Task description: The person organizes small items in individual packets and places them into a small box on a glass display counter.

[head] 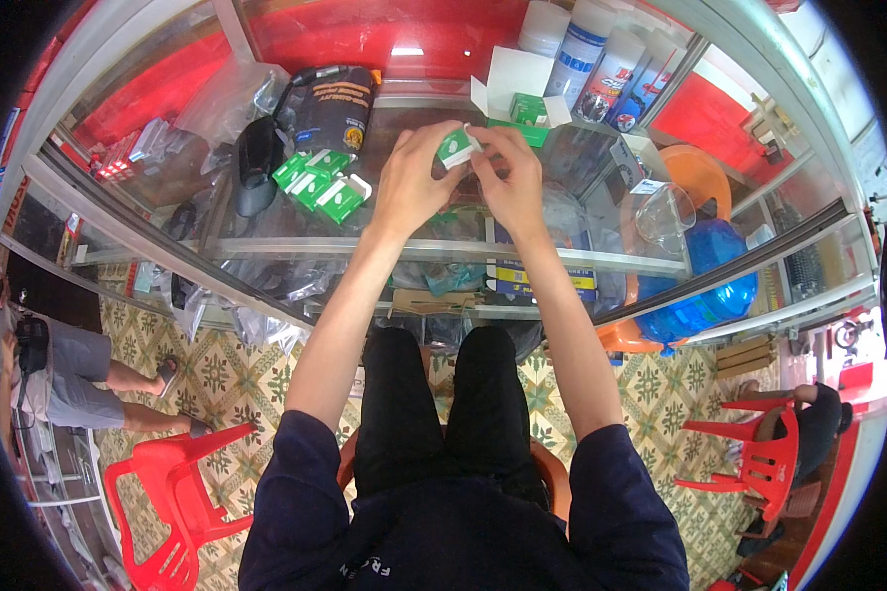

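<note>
Between my two hands, above a glass shelf (406, 196), is a small green and white cardboard box (455, 147). My left hand (416, 177) grips its left side. At its right end, the fingers of my right hand (510, 173) pinch a white part that looks like the end flap. Left of my hands lies a loose group of similar small green boxes (324, 185), one with its white end flap raised. Behind my right hand stands a larger open carton (519, 81) with white flaps, holding small green boxes (528, 109).
Left of the green boxes are a black pouch (334, 107) and a dark object (257, 166). Spray cans (610, 74) stand at back right, near an open small box (639, 164), a clear plastic cup (665, 210) and a blue water jug (698, 281). People sit or stand at both sides by red plastic chairs (181, 487).
</note>
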Action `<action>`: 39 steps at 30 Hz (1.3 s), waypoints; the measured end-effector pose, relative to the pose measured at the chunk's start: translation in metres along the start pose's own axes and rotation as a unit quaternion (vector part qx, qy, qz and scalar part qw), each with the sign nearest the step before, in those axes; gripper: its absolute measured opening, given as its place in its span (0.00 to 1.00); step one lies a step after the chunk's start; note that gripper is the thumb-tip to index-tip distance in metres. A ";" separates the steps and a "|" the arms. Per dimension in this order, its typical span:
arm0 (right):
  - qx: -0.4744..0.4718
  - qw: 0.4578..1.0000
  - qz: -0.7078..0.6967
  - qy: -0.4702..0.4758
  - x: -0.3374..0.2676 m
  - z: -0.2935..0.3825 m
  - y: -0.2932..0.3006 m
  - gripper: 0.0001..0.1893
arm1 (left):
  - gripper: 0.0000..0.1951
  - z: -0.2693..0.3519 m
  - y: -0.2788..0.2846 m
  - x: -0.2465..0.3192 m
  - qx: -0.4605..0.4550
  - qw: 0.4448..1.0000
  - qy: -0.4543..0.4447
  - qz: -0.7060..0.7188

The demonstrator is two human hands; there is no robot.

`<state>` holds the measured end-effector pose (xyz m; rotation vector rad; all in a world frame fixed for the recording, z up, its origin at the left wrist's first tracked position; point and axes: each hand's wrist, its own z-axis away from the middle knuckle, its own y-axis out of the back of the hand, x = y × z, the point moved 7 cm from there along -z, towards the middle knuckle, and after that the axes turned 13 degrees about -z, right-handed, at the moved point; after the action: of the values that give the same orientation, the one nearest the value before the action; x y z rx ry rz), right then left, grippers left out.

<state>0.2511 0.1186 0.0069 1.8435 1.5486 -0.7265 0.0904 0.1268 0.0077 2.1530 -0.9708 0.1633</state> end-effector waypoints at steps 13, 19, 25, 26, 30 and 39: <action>-0.018 0.998 0.023 0.048 -0.008 0.000 -0.003 0.23 | 0.35 0.002 -0.006 -0.007 -0.020 0.999 0.041 0.010; -0.052 0.995 -0.056 -0.063 0.005 0.003 -0.001 0.28 | 0.36 0.003 -0.005 -0.012 -0.010 0.997 0.076 0.007; -0.092 0.985 -0.135 -0.063 0.017 0.004 -0.008 0.29 | 0.36 0.003 -0.005 -0.017 0.000 0.996 0.088 -0.009; -0.081 0.984 -0.145 -0.063 0.019 0.005 -0.006 0.29 | 0.35 0.004 -0.005 -0.017 -0.002 0.996 0.091 -0.011; -0.014 0.984 -0.162 -0.077 0.023 0.002 -0.004 0.29 | 0.35 0.000 -0.007 -0.008 -0.020 0.999 0.036 0.018; 0.003 0.988 -0.138 -0.065 0.038 -0.013 0.021 0.24 | 0.37 0.000 0.003 0.013 0.035 0.998 -0.050 0.027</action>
<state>0.2778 0.1501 -0.0103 1.5684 1.7351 -0.9576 0.0974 0.1175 0.0146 2.2180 -1.0949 0.1186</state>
